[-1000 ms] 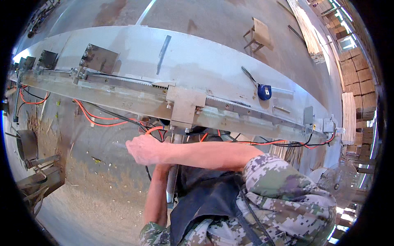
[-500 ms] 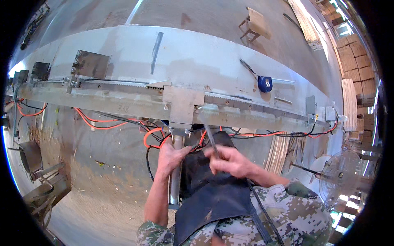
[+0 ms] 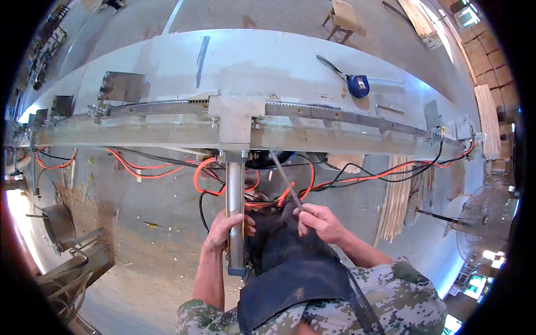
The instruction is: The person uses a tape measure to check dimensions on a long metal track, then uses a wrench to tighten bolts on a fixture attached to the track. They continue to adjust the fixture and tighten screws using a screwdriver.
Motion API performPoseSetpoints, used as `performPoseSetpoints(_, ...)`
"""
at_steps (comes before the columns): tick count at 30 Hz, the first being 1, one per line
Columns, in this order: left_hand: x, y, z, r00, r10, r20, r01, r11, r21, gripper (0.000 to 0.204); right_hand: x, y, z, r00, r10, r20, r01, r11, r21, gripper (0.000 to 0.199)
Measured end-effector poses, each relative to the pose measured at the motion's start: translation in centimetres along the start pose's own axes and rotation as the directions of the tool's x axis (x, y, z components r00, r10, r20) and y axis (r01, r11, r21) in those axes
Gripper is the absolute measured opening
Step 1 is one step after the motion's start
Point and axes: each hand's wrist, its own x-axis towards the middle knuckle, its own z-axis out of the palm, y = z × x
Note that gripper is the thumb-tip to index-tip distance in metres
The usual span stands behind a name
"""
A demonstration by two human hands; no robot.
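My left hand (image 3: 224, 234) is wrapped around a vertical metal cylinder (image 3: 235, 190) that hangs from a grey bracket (image 3: 235, 120) on a long horizontal beam. My right hand (image 3: 319, 222) grips a thin dark metal rod (image 3: 285, 177), its tip pointing up toward the underside of the bracket. Red and black cables (image 3: 206, 178) loop around the cylinder's top. A toothed rack (image 3: 346, 116) runs along the beam. I wear a dark apron (image 3: 290, 268) and camouflage sleeves.
A blue tape measure (image 3: 357, 85) lies on the wide grey panel (image 3: 268, 61) behind the beam. Metal plates (image 3: 120, 86) stand at the left. A wooden stool (image 3: 346, 14) is far back; wooden slats (image 3: 397, 195) and a fan (image 3: 484, 215) are at the right.
My right arm, stretched left across the view a second ago, has drawn back and now holds the rod. My left hand has settled around the cylinder. The view has tilted closer.
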Motion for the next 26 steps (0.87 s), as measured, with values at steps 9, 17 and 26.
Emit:
performPoseSetpoints(9, -1.0, -0.2, 1.1, 0.997, 0.009, -0.071, -0.009, 1.0, 0.011, 0.046, 1.9, 3.1, 6.4, 0.983, -0.158, 0.091, 0.153, 0.986, 0.061, 0.022)
performPoseSetpoints(17, -0.5, -1.3, -0.8, 0.995, -0.096, 0.022, 0.097, 0.995, -0.024, 0.044, 0.9, 4.7, 10.7, 0.961, -0.227, -0.158, 0.224, 0.974, -0.037, 0.022)
performPoseSetpoints(26, 0.1, -1.2, -1.8, 0.992, 0.007, 0.125, -0.01, 1.0, 0.025, 0.048, 2.3, 4.7, 14.4, 0.917, -0.269, -0.294, 0.252, 0.963, -0.093, 0.024)
